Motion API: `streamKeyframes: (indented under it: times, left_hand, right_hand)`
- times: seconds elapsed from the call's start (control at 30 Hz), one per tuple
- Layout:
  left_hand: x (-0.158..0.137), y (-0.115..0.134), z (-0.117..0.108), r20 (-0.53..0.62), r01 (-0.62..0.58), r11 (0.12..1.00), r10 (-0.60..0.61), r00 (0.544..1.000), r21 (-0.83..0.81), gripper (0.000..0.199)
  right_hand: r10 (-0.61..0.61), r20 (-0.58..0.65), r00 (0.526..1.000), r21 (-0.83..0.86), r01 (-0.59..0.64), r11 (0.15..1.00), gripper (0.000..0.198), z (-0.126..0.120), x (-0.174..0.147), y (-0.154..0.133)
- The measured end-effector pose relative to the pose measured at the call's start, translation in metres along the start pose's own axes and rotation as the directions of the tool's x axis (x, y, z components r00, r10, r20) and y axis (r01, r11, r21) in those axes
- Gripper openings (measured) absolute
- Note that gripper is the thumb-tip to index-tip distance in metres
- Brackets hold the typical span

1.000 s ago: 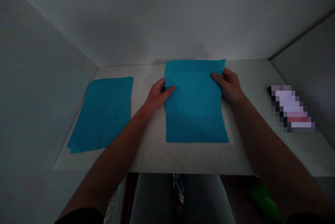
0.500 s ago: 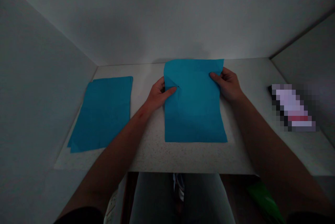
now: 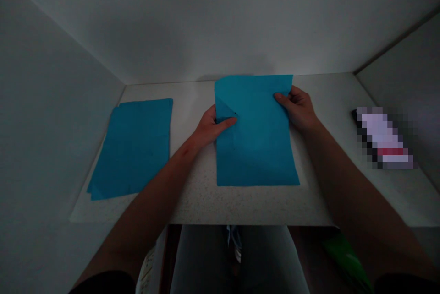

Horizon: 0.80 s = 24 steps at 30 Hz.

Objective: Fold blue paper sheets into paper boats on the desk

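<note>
A blue sheet of paper [image 3: 257,147] is held between my two hands over the middle of the table, its far part raised and its near edge low by the tabletop. My left hand [image 3: 215,124] grips the left side, thumb on top and fingers behind; a crease runs by the thumb tip. With thumb in front, my right hand [image 3: 298,106] pinches the sheet's right edge near the upper corner. The fingers behind the paper are partly hidden. More blue sheets [image 3: 137,143] lie in a slightly uneven stack left of my left hand.
The speckled white table [image 3: 202,207] meets a wall at the back and panels on both sides. A blurred-out phone-like object [image 3: 385,138] lies at the right. Below the table edge are my legs and a green item [image 3: 347,257].
My left thumb has slid slightly inward and down on the sheet, and the crease beside it looks sharper. My right hand keeps its hold. The view has shifted a little.
</note>
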<state>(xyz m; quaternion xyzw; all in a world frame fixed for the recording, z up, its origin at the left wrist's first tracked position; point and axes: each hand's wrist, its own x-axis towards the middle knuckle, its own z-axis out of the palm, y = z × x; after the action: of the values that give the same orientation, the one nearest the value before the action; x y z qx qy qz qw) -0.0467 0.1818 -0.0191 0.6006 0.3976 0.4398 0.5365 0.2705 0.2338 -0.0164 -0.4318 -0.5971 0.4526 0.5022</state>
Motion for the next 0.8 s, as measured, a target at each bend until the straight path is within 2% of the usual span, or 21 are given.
streamKeyframes:
  times: [0.4,0.8]
  left_hand:
    - [-0.0014,0.001,0.0062,-0.004,0.045,0.995,-0.045,0.999,-0.088,0.079]
    - [-0.0045,0.0077,0.007,0.001,0.208,0.961,-0.211,0.977,-0.184,0.082]
  right_hand:
    - [0.014,0.025,1.0,-0.02,-0.013,1.0,0.058,0.001,-0.0005,0.0004]
    - [0.006,0.038,0.999,-0.007,-0.006,1.0,0.058,0.0036,-0.0016,-0.0032]
